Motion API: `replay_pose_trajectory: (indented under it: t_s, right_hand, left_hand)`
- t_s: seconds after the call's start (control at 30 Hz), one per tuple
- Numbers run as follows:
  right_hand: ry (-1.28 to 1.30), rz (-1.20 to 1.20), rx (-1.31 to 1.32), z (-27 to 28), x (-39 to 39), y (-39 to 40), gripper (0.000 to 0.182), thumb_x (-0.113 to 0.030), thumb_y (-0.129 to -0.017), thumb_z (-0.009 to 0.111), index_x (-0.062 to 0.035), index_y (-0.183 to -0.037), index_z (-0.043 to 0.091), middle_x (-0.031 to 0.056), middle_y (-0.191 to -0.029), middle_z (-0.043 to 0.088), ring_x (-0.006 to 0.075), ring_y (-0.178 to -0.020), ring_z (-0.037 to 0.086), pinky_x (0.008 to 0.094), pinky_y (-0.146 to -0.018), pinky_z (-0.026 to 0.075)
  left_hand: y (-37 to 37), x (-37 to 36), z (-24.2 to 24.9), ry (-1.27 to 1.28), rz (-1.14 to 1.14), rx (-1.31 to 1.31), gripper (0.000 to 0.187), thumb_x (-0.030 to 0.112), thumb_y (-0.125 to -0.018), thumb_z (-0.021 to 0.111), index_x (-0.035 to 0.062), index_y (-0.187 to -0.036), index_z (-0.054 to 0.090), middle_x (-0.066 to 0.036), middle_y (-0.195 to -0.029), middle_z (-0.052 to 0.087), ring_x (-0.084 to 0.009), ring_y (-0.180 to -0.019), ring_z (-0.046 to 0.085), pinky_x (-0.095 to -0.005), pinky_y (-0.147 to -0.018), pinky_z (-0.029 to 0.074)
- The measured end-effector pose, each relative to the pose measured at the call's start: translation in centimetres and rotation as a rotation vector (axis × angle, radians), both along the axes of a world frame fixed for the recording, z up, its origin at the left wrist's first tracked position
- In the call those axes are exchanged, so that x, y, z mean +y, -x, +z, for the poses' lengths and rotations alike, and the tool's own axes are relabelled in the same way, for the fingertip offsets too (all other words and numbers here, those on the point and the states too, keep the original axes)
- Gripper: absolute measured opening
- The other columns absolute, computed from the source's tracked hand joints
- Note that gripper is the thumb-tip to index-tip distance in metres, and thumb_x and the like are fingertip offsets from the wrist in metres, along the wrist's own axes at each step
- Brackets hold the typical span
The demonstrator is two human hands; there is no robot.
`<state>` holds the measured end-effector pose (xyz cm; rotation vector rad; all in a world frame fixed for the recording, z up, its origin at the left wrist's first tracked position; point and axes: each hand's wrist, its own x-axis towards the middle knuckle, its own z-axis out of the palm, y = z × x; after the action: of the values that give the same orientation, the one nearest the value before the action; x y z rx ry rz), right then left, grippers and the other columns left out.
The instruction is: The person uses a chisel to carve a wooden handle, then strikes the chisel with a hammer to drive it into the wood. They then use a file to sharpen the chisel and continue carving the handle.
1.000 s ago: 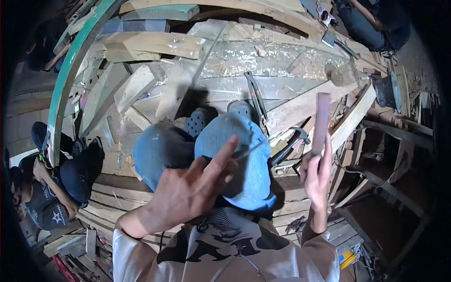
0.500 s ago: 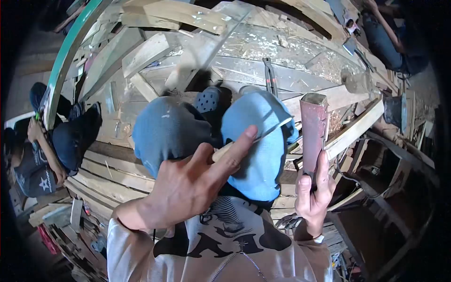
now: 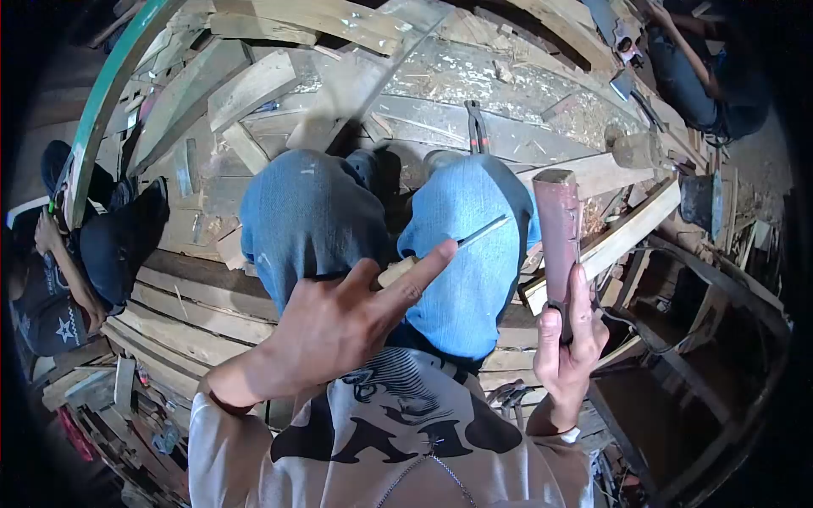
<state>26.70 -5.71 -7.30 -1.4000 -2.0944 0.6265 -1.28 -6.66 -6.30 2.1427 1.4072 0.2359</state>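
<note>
My left hand is wrapped round the pale wooden handle of a slim chisel, index finger stretched along its shank. The metal blade points up and right, over my right knee. My right hand grips the dark lower end of a reddish-brown rectangular block, which stands almost upright with small notches on its right edge. Its index finger lies along the block's side. Chisel and block are apart. Just beyond my knees lie pliers with red on the handles.
Boards and offcuts lie scattered ahead among shavings. At the left, a person's hand is by a long green-edged board. Another person is at the upper right, near an axe. Wooden slats run beneath me.
The chisel's blade has turned slightly and its tip sits a little lower and further left. Both hands keep their hold. The view has shifted slightly.
</note>
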Motion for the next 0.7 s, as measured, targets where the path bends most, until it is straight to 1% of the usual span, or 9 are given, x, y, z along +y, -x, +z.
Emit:
replay_pose_trajectory:
  t_s: [0.07, 0.1, 0.2, 0.3, 0.33, 0.47, 0.57, 0.6, 0.7]
  right_hand:
    - [0.034, 0.010, -0.026, 0.4, 0.0, 0.4, 0.050, -0.009, -0.092, 0.063, -0.0001, -0.139, 0.052, 0.0172, -0.082, 0.065, 0.0264, -0.064, 0.063, 0.0364, -0.058, 0.050]
    - [0.036, 0.008, -0.031, 0.4, 0.0, 0.6, 0.050, -0.009, -0.092, 0.063, -0.0001, -0.139, 0.052, 0.0172, -0.082, 0.065, 0.0264, -0.064, 0.063, 0.0364, -0.058, 0.050]
    - [0.022, -0.011, -0.066, 0.7, 0.0, 1.5, 0.049, -0.007, -0.089, 0.066, -0.0070, -0.137, 0.057, 0.0095, -0.068, 0.055, 0.0206, -0.054, 0.052, 0.0341, -0.051, 0.044]
    - [-0.003, -0.017, -0.080, 0.4, 0.1, 2.0, 0.050, -0.006, -0.087, 0.067, -0.0089, -0.136, 0.059, 0.0095, -0.068, 0.055, 0.0201, -0.054, 0.052, 0.0336, -0.050, 0.043]
    - [-0.011, -0.001, -0.145, 0.5, 0.1, 1.7, 0.054, -0.004, -0.085, 0.068, -0.0100, -0.138, 0.058, 0.0108, -0.070, 0.057, 0.0201, -0.053, 0.053, 0.0350, -0.049, 0.045]
    - [0.019, 0.031, -0.221, 1.4, 0.2, 1.8, 0.059, -0.001, -0.082, 0.069, -0.0117, -0.139, 0.056, 0.0158, -0.076, 0.063, 0.0223, -0.055, 0.057, 0.0361, -0.048, 0.049]
    - [0.077, 0.034, -0.269, 2.2, 0.9, 1.7, 0.059, -0.002, -0.082, 0.069, -0.0128, -0.139, 0.056, 0.0167, -0.077, 0.062, 0.0227, -0.053, 0.055, 0.0357, -0.047, 0.048]
    - [0.133, 0.060, -0.324, 3.0, 1.4, 2.1, 0.057, 0.006, -0.085, 0.059, -0.0048, -0.141, 0.052, 0.0210, -0.081, 0.064, 0.0266, -0.059, 0.060, 0.0341, -0.056, 0.048]
    - [0.198, 0.082, -0.394, 3.6, 1.6, 2.0, 0.059, 0.008, -0.085, 0.059, -0.0052, -0.142, 0.051, 0.0240, -0.089, 0.067, 0.0295, -0.062, 0.064, 0.0351, -0.060, 0.051]
  left_hand:
    - [0.2, 0.0, 0.3, 0.025, -0.014, 0.021, 0.071, 0.012, -0.088, 0.068, 0.0212, -0.152, 0.039, -0.006, -0.069, 0.054, -0.0153, -0.051, 0.054, -0.0321, -0.041, 0.047]
    - [0.3, 0.0, 0.2, 0.027, -0.016, 0.017, 0.071, 0.012, -0.088, 0.068, 0.0212, -0.152, 0.039, -0.006, -0.069, 0.054, -0.0153, -0.051, 0.054, -0.0321, -0.041, 0.047]
    - [0.1, 0.0, -0.4, 0.033, -0.017, -0.018, 0.070, 0.010, -0.086, 0.067, 0.0219, -0.150, 0.041, -0.009, -0.076, 0.060, -0.0188, -0.055, 0.059, -0.0331, -0.043, 0.049]
    - [-0.2, 0.5, -0.3, 0.063, 0.000, -0.048, 0.071, 0.009, -0.086, 0.067, 0.0235, -0.150, 0.041, -0.010, -0.079, 0.061, -0.0205, -0.055, 0.059, -0.0343, -0.043, 0.049]
    - [-0.2, 0.4, -0.6, 0.071, 0.006, -0.055, 0.072, 0.009, -0.085, 0.067, 0.0251, -0.150, 0.040, -0.011, -0.079, 0.061, -0.0219, -0.056, 0.060, -0.0353, -0.044, 0.050]
    - [0.0, 0.7, -0.4, 0.090, -0.003, -0.043, 0.073, 0.008, -0.084, 0.067, 0.0252, -0.150, 0.041, -0.011, -0.080, 0.061, -0.0215, -0.056, 0.060, -0.0354, -0.044, 0.050]
    - [0.1, 0.9, -0.4, 0.090, -0.027, -0.025, 0.073, 0.008, -0.083, 0.067, 0.0248, -0.150, 0.042, -0.011, -0.081, 0.061, -0.0206, -0.057, 0.061, -0.0348, -0.044, 0.050]
    - [0.0, 0.8, -0.6, 0.082, -0.014, -0.039, 0.072, 0.007, -0.084, 0.066, 0.0246, -0.150, 0.042, -0.011, -0.080, 0.060, -0.0201, -0.055, 0.060, -0.0347, -0.044, 0.050]
    - [-0.1, 0.8, -0.6, 0.067, -0.022, -0.013, 0.069, 0.008, -0.086, 0.064, 0.0243, -0.149, 0.043, -0.011, -0.079, 0.060, -0.0190, -0.052, 0.058, -0.0345, -0.042, 0.049]
